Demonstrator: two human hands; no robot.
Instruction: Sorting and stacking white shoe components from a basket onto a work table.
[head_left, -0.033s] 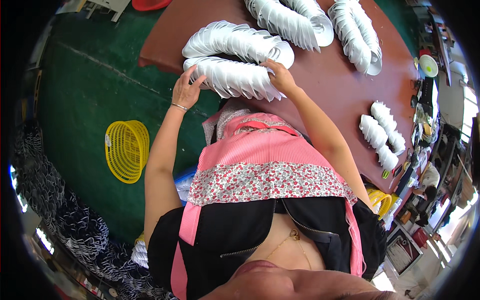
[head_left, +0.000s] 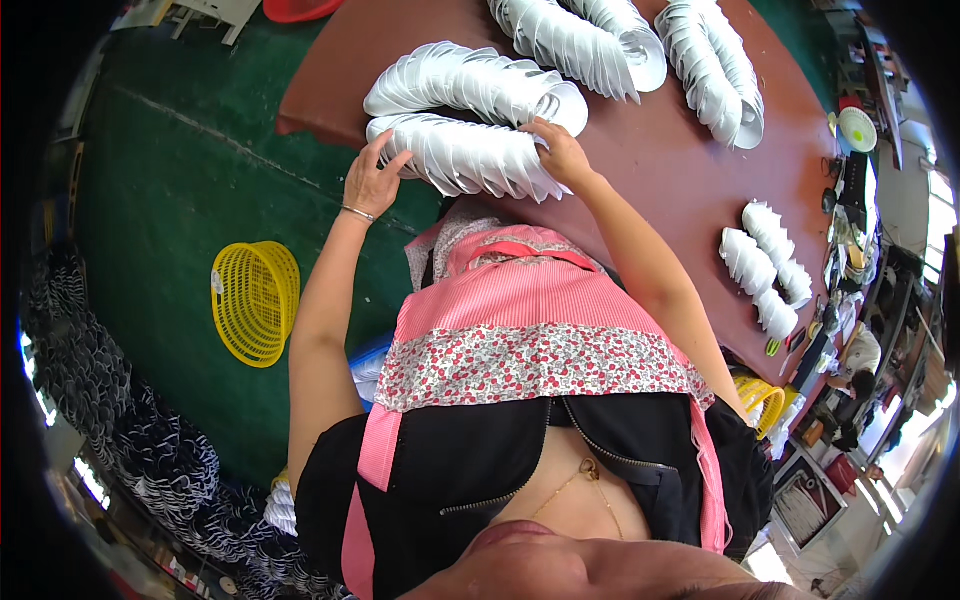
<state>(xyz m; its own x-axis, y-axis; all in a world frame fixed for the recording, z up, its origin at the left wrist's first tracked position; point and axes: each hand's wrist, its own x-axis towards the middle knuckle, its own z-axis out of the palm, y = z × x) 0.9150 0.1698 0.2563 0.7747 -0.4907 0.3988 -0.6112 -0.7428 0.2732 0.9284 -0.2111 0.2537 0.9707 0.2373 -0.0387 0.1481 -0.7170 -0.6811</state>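
Note:
A long row of nested, curved white pieces (head_left: 460, 150) lies along the near edge of the brown table, and I cannot tell what kind of pieces they are. My left hand (head_left: 372, 186) rests at its left end with fingers and thumb apart, touching the outer pieces. At the right end, my right hand (head_left: 560, 155) has its fingers bent over the edge of the last pieces, pinching them. Just beyond lies a second matching row (head_left: 450, 80), close alongside the first.
More white rows (head_left: 570, 45) lie farther back on the brown table (head_left: 640, 160), with smaller white bundles (head_left: 765, 265) at its right. A yellow basket (head_left: 255, 305) stands on the green floor (head_left: 170, 210) to the left. Dark patterned fabric (head_left: 150, 430) is heaped at lower left.

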